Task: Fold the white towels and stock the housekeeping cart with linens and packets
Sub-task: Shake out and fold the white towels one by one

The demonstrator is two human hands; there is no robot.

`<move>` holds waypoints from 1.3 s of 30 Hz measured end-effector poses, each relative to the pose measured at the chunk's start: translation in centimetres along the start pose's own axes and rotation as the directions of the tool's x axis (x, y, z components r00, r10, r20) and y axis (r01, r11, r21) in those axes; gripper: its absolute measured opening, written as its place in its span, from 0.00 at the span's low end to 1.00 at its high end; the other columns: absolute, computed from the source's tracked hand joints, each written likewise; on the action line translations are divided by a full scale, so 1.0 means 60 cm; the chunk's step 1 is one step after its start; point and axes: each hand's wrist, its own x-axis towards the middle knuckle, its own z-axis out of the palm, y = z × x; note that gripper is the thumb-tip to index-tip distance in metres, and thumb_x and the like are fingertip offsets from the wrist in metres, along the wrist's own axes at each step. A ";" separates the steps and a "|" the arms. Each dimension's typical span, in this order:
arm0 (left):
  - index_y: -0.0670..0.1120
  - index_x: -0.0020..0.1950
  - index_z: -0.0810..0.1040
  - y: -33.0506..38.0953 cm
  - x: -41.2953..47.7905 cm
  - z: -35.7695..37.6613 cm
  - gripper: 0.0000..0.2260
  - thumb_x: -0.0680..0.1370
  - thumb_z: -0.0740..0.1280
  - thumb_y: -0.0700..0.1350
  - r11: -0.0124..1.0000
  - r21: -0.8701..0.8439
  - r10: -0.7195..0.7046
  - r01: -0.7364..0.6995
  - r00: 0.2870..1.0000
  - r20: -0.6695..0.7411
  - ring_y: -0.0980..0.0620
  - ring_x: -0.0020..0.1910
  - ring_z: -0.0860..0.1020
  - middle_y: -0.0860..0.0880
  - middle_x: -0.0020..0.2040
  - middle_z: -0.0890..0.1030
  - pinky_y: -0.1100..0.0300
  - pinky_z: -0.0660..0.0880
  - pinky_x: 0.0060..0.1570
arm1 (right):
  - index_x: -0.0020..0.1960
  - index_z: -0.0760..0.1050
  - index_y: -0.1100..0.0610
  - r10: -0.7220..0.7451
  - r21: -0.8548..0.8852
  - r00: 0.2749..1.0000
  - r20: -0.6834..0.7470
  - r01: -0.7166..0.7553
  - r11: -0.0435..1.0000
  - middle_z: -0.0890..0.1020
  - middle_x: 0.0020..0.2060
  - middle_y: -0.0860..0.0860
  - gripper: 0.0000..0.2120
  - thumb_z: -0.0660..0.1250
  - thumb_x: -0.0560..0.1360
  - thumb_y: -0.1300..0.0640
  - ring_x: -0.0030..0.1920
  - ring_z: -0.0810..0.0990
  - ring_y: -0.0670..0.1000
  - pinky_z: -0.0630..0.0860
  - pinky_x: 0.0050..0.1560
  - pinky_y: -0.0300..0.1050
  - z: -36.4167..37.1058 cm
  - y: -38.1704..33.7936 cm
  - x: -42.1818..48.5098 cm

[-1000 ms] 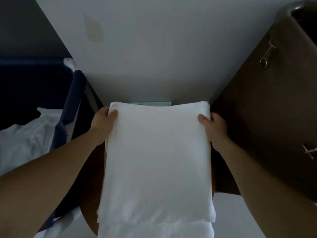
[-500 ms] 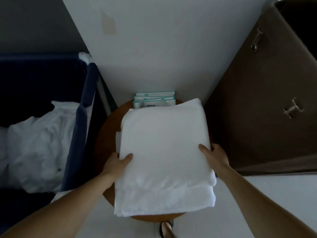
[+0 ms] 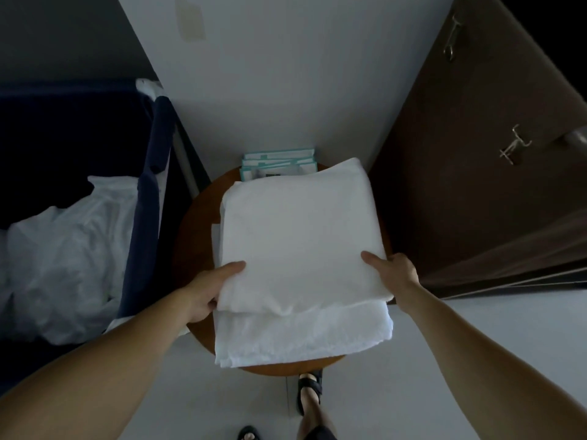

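Note:
A folded white towel (image 3: 298, 236) lies on top of another folded white towel (image 3: 301, 335) on a round wooden table (image 3: 197, 236). My left hand (image 3: 209, 290) grips the top towel's near left edge, thumb on top and fingers underneath. At the near right edge my right hand (image 3: 394, 271) holds it the same way. Behind the towels a small stack of teal-edged packets (image 3: 278, 161) rests at the table's far side against the wall.
A dark blue linen cart bag (image 3: 146, 198) stands on the left with crumpled white linen (image 3: 63, 255) inside. A brown door (image 3: 476, 154) with metal hooks stands open on the right. My sandalled feet (image 3: 309, 389) show on the pale floor below the table.
Both hands slid from the towel's far corners back to its near corners. The view pulled back and tilted down, bringing the packets and table edge into sight.

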 end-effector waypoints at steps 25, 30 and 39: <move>0.54 0.63 0.78 0.044 -0.049 -0.035 0.16 0.75 0.73 0.47 0.885 -0.167 0.442 -0.434 0.897 0.014 0.51 0.49 0.85 0.51 0.53 0.86 0.59 0.82 0.40 | 0.46 0.80 0.34 -0.370 0.387 0.929 -0.008 0.344 0.856 0.86 0.45 0.41 0.13 0.74 0.66 0.50 0.44 0.85 0.46 0.81 0.44 0.45 -0.044 -0.112 -0.055; 0.47 0.65 0.77 -0.083 -0.009 0.007 0.17 0.77 0.72 0.46 0.980 0.011 0.197 -0.198 0.972 -0.131 0.47 0.50 0.82 0.45 0.59 0.82 0.52 0.79 0.51 | 0.69 0.72 0.50 -0.099 0.037 0.993 0.058 0.097 0.995 0.81 0.59 0.52 0.26 0.71 0.74 0.43 0.54 0.80 0.57 0.77 0.57 0.51 0.011 0.004 -0.031; 0.40 0.65 0.72 -0.088 0.013 0.025 0.20 0.82 0.62 0.55 0.897 0.399 0.330 -0.192 0.890 -0.314 0.39 0.60 0.77 0.41 0.61 0.78 0.50 0.73 0.58 | 0.70 0.67 0.56 -0.022 -0.244 0.999 0.049 0.034 0.969 0.78 0.60 0.56 0.33 0.65 0.75 0.35 0.56 0.78 0.60 0.75 0.56 0.54 0.033 0.066 -0.041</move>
